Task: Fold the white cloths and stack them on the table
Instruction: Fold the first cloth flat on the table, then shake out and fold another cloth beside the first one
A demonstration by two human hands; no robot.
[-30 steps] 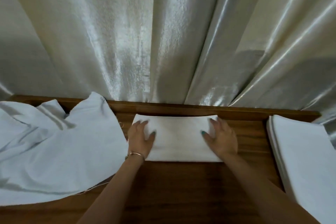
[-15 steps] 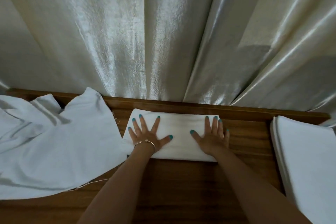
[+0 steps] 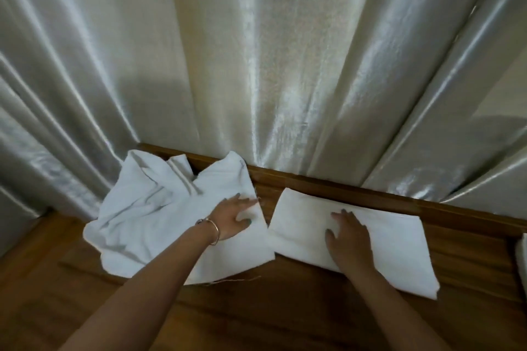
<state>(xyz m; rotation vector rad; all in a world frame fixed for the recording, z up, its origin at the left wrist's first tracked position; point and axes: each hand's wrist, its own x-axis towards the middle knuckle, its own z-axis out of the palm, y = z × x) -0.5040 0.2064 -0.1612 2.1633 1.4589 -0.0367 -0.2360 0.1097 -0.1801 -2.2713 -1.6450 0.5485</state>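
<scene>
My left hand (image 3: 238,216) has left the folded cloth (image 3: 393,239) and now rests, fingers spread, on the crumpled cloths (image 3: 148,216) beside it on the bench (image 3: 285,316). My right hand (image 3: 349,239) presses flat on the fold. Dragging the pile could nudge the fold askew.

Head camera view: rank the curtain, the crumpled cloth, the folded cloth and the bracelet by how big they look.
1. Curtain, filling most of the view.
2. Crumpled cloth, under the left hand.
3. Folded cloth, under the right hand; close to the crumpled one, so that order is unsure.
4. Bracelet, by far the smallest.
</scene>
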